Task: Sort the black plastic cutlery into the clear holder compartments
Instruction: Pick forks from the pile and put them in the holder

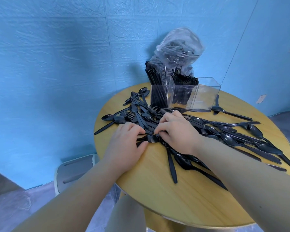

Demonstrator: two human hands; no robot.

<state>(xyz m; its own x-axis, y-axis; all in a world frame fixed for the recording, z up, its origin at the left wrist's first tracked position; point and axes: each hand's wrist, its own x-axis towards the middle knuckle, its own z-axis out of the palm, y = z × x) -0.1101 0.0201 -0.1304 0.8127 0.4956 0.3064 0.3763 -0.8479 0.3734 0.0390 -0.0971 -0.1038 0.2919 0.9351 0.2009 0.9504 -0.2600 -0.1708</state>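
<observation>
Both hands are down in the heap of black plastic cutlery (182,131) spread across the round wooden table (157,190). The left hand (126,144) lies palm down at the heap's near left edge, its fingers curled over a few black pieces and its thumb tucked beneath them. The right hand (176,129) sits just beside it, fingers bent and pinching at pieces in the middle of the pile; which piece it has cannot be told. Loose spoons, forks and knives fan out to the right and far left of the hands. At the far side of the table stands the clear holder (203,97): its left compartment is packed with upright black handles, the middle one holds forks, and the right one looks bare. Behind it a clear plastic bag (179,47) of more cutlery leans at the blue wall (57,56)
</observation>
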